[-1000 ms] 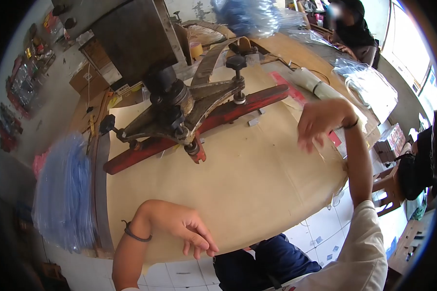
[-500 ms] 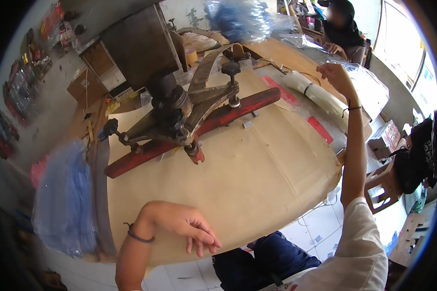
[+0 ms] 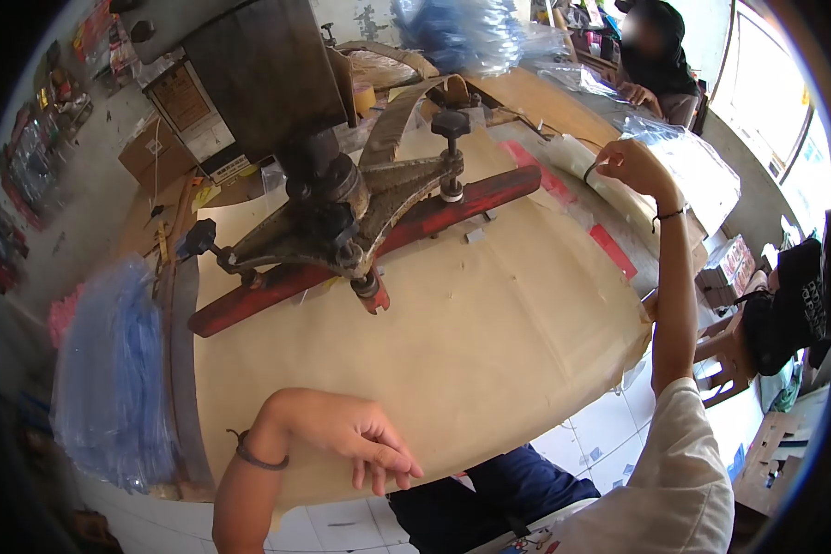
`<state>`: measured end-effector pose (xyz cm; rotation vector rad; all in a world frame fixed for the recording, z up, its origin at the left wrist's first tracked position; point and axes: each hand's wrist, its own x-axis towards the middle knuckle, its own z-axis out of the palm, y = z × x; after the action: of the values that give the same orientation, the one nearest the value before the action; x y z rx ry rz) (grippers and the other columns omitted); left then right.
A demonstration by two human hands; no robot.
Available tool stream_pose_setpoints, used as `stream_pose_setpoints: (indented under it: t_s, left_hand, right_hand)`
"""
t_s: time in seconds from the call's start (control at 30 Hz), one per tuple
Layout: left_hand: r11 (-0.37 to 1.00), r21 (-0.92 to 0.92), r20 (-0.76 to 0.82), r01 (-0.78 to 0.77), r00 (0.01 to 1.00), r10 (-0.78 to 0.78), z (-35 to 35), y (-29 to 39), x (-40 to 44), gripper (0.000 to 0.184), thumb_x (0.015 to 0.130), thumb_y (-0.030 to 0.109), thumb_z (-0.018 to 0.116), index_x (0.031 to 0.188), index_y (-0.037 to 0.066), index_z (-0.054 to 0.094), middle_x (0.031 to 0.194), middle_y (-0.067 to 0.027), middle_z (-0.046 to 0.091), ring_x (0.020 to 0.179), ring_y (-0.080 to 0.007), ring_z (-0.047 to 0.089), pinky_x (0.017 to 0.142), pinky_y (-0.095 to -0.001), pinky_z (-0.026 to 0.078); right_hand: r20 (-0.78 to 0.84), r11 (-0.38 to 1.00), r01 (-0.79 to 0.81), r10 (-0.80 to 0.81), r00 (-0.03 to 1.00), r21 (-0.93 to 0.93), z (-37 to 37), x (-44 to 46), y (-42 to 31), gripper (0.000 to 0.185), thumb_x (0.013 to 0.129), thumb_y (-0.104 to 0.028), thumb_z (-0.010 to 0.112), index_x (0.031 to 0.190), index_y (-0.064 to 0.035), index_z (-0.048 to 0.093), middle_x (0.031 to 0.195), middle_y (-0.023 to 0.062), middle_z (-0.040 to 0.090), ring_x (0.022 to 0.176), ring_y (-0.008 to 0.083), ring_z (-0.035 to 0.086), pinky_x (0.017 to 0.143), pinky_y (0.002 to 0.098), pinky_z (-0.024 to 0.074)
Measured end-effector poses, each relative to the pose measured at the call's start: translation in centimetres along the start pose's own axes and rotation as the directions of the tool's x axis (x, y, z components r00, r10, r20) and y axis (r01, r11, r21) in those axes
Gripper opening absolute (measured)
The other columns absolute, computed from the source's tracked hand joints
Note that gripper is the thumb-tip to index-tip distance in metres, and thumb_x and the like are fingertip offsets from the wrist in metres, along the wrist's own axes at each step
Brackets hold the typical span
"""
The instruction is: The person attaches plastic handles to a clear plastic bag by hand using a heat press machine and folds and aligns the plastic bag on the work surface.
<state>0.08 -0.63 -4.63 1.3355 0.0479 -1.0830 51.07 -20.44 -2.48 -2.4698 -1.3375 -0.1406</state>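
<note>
My left hand (image 3: 365, 443) hangs relaxed over the front edge of the tan sheet (image 3: 434, 369), fingers loosely bent and apart, holding nothing. At the right, my right hand (image 3: 637, 171) is over a clear plastic roll (image 3: 619, 194), with thumb and fingertips pinched at the black band (image 3: 590, 172) around it. A long red bar (image 3: 471, 201) lies diagonally above the sheet, under a metal bracket (image 3: 392, 185) with black knobs. Neither hand touches the bar.
Blue plastic sheets (image 3: 115, 379) hang at the left edge. A dark machine housing (image 3: 258, 74) stands behind the bracket. Red strips (image 3: 611, 251) lie near the roll. Another person (image 3: 656, 55) sits at the back right. A stool (image 3: 725, 360) stands at the right.
My right hand first moved up and away from the sheet's right side, then came in to the plastic roll's band, its fingers closing. My left hand has barely moved.
</note>
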Motion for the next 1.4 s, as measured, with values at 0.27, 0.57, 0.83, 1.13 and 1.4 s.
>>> stream_pose_setpoints:
  t_s: [0.27, 0.57, 0.83, 1.13, 1.4]
  left_hand:
    - [0.999, -0.014, -0.016, 0.031, 0.999, -0.032, 0.1, 0.2, 0.0, 0.035, 0.109, 0.018, 0.053, 0.137, -0.001, 0.064, 0.125, -0.0146, 0.073, 0.101, -0.0211, 0.075, 0.08, -0.0304, 0.062]
    - [0.999, -0.037, 0.036, -0.019, 0.999, 0.02, -0.4, -0.1, -0.1, 0.045, 0.108, 0.024, 0.056, 0.145, -0.002, 0.055, 0.127, -0.0157, 0.07, 0.101, -0.0222, 0.074, 0.082, -0.0317, 0.062]
    - [0.888, -0.154, -0.394, -0.433, 0.851, 0.346, -0.1, -0.4, 0.6, 0.064, 0.1, 0.035, 0.069, 0.149, -0.001, 0.05, 0.108, -0.0149, 0.072, 0.087, -0.0193, 0.075, 0.077, -0.0293, 0.06]
    - [0.956, 0.25, -0.64, -0.157, 0.714, 0.284, -0.1, 1.6, -0.2, 0.019, 0.101, 0.007, 0.065, 0.114, 0.001, 0.077, 0.069, -0.0043, 0.069, 0.058, -0.0087, 0.064, 0.054, -0.0243, 0.053]
    - [0.839, 0.54, -0.724, -0.059, 0.476, 0.499, -2.0, -1.3, -2.9, 0.022, 0.097, 0.012, 0.069, 0.114, 0.0, 0.078, 0.07, -0.0044, 0.066, 0.059, -0.0096, 0.06, 0.055, -0.0272, 0.047]
  right_hand:
    - [-0.14, 0.968, 0.183, -0.208, 0.968, -0.174, 0.3, 1.0, 2.5, 0.023, 0.096, -0.015, 0.059, 0.102, -0.0026, 0.078, 0.093, 0.0116, 0.078, 0.088, 0.021, 0.075, 0.081, 0.0331, 0.0565]
    - [-0.17, 0.591, 0.369, -0.365, 0.915, 0.718, -3.7, -5.8, -9.2, 0.037, 0.106, -0.033, 0.056, 0.087, -0.0023, 0.062, 0.066, -0.004, 0.05, 0.057, 0.0038, 0.043, 0.05, 0.0225, 0.0318]
    - [0.397, 0.391, 0.688, -0.904, 0.162, 0.611, 3.3, -9.7, -22.5, 0.016, 0.104, -0.024, 0.06, 0.101, -0.0102, 0.068, 0.073, 0.008, 0.071, 0.063, 0.0308, 0.067, 0.057, 0.0417, 0.0522]
    - [0.221, 0.325, 0.403, -0.934, 0.282, 0.856, 6.4, -8.0, -21.6, 0.019, 0.1, -0.021, 0.067, 0.101, -0.0033, 0.073, 0.076, 0.0114, 0.073, 0.065, 0.0291, 0.07, 0.059, 0.0387, 0.0542]
    - [0.498, 0.612, 0.262, -0.774, 0.391, 0.746, 4.6, -5.6, -20.0, 0.014, 0.097, -0.01, 0.068, 0.105, -0.0021, 0.076, 0.076, 0.0088, 0.075, 0.064, 0.0166, 0.073, 0.057, 0.0287, 0.0541]
